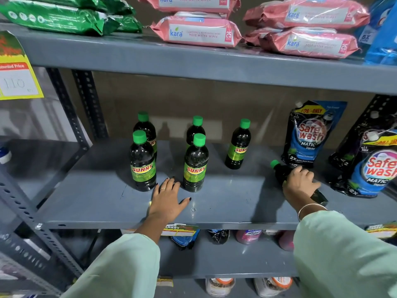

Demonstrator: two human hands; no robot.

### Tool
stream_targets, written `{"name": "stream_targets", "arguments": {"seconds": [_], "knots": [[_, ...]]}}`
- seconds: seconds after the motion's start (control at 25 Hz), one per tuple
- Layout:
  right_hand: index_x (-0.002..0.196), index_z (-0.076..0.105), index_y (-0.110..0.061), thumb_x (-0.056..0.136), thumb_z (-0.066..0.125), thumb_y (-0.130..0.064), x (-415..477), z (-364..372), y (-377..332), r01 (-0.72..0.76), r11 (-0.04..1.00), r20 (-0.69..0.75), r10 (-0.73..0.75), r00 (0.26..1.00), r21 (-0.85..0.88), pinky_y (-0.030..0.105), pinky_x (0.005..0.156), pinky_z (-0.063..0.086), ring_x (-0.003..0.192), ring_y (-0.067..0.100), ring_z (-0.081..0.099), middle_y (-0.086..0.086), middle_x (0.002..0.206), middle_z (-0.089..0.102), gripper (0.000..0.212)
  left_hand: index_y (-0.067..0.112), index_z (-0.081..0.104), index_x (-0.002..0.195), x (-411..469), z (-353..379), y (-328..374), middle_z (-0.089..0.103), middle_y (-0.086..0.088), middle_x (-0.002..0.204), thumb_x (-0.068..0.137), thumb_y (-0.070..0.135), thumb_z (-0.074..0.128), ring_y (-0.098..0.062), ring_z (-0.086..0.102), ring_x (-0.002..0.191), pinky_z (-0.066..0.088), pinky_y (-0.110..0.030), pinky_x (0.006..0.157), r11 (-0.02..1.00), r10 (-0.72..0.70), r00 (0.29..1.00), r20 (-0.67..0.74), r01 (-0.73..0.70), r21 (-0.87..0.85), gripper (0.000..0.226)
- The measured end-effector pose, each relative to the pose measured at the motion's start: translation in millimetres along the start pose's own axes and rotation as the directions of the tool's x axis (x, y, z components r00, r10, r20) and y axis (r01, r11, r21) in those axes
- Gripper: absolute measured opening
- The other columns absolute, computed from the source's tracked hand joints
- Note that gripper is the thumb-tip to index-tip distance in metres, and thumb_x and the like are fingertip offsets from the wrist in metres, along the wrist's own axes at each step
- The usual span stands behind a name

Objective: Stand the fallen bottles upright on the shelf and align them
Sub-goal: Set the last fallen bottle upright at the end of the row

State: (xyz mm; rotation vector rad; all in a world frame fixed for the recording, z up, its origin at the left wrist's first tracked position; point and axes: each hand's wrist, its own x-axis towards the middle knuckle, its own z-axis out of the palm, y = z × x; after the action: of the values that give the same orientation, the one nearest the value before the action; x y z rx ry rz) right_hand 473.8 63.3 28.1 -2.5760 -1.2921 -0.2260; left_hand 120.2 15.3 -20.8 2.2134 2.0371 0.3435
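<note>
**A:** ok so what's on the shelf (225, 186) right now?

**B:** five dark bottles with green caps standing up, plus one still lying down. Toward the left end there's a front-left bottle (142, 162) with a back-left bottle (145, 127) right behind it. Around the middle it's the same deal, a front-middle bottle (196, 164) and a back-middle bottle (196, 130) tucked behind. Then a single bottle (238, 145) stands alone farther right, nearer the back edge.

**A:** and the fallen bottle?

**B:** the fallen bottle (279, 169) is on its side toward the right end, cap pointing at the back-left, base toward the front edge. The right hand (300, 183) is on top of it, fingers (306, 174) curled over the body and wrapped around it. Bottle looks like it's still lying on the shelf.

**A:** left hand?

**B:** the left hand (166, 201) is flat on the shelf, palm down, fingers spread and holding nothing. It sits near the front edge, fingertips in the gap between the two front bottles, just beside their bases.

**A:** anything else up there?

**B:** detergent pouches (309, 136) at the right end, close behind the fallen bottle. Pink wipes packs (199, 31) and green packs (60, 18) on the shelf above.
</note>
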Motion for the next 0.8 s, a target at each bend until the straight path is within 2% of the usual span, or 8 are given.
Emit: {"name": "stream_targets", "arguments": {"seconds": [0.16,0.28,0.4,0.52,0.6,0.68,0.8], "knots": [[0.118,0.042,0.0,0.075,0.069,-0.014,-11,-14,-19,0.054,0.985,-0.085,-0.04,0.996,0.166,0.053,0.087,0.041,0.115,0.036,0.043,0.024,0.118,0.051,0.053,0.016,0.025,0.142,0,0,0,0.022,-0.004,0.156,0.09,0.054,0.037,-0.02,0.013,0.146,0.008,-0.043,0.12,1.0,0.001,1.0,-0.004,-0.001,0.006,0.066],[0.125,0.037,0.001,0.071,0.073,-0.022,-29,-29,-47,0.082,0.932,-0.103,-0.048,0.993,0.352,0.056,0.087,0.043,0.119,0.038,0.04,0.024,0.122,0.046,0.068,0.016,0.025,0.142,0,-1,1,0.023,-0.005,0.156,0.09,0.053,0.038,-0.021,0.013,0.146,0.009,-0.043,0.12,1.0,0.004,1.0,-0.005,-0.004,0.002,0.065],[0.118,0.041,0.002,0.067,0.074,-0.021,-52,-35,-73,0.144,0.809,-0.143,-0.076,0.987,0.569,0.053,0.086,0.044,0.117,0.039,0.042,0.024,0.12,0.048,0.065,0.016,0.026,0.142,-1,-1,1,0.022,-0.005,0.156,0.09,0.053,0.038,-0.02,0.013,0.146,0.009,-0.043,0.12,1.0,0.002,1.0,-0.007,-0.002,-0.006,0.065],[0.111,0.047,0.0,0.062,0.073,-0.019,-65,-35,-91,0.152,0.615,-0.086,-0.136,0.987,0.774,0.047,0.084,0.045,0.113,0.037,0.046,0.021,0.114,0.052,0.058,0.016,0.025,0.142,-1,-2,1,0.022,-0.005,0.157,0.09,0.053,0.037,-0.02,0.013,0.146,0.008,-0.043,0.12,1.0,0.005,1.0,-0.01,-0.005,-0.006,0.065],[0.106,0.05,-0.006,0.055,0.07,-0.03,-68,-33,-99,0.136,0.53,-0.056,-0.164,0.985,0.837,0.048,0.081,0.051,0.106,0.035,0.054,0.016,0.108,0.057,0.06,0.016,0.026,0.142,-1,-2,1,0.022,-0.005,0.156,0.09,0.053,0.038,-0.02,0.013,0.146,0.009,-0.043,0.12,1.0,0.006,1.0,-0.014,-0.006,-0.009,0.065],[0.1,0.052,-0.012,0.051,0.067,-0.038,-66,-22,-102,0.127,0.514,-0.04,-0.176,0.984,0.849,0.049,0.077,0.054,0.098,0.033,0.059,0.013,0.1,0.061,0.058,0.016,0.027,0.141,-1,-2,0,0.023,-0.005,0.156,0.09,0.053,0.039,-0.021,0.014,0.146,0.009,-0.043,0.12,1.0,0.009,1.0,-0.017,-0.009,-0.01,0.065],[0.097,0.051,-0.013,0.05,0.069,-0.034,-69,-20,-100,0.089,0.483,-0.014,-0.158,0.987,0.871,0.047,0.079,0.054,0.094,0.031,0.06,0.013,0.099,0.061,0.054,0.016,0.03,0.14,-1,0,0,0.025,-0.006,0.155,0.089,0.053,0.041,-0.021,0.016,0.145,0.01,-0.043,0.119,1.0,0.01,0.999,-0.033,-0.011,-0.023,0.064]]}}
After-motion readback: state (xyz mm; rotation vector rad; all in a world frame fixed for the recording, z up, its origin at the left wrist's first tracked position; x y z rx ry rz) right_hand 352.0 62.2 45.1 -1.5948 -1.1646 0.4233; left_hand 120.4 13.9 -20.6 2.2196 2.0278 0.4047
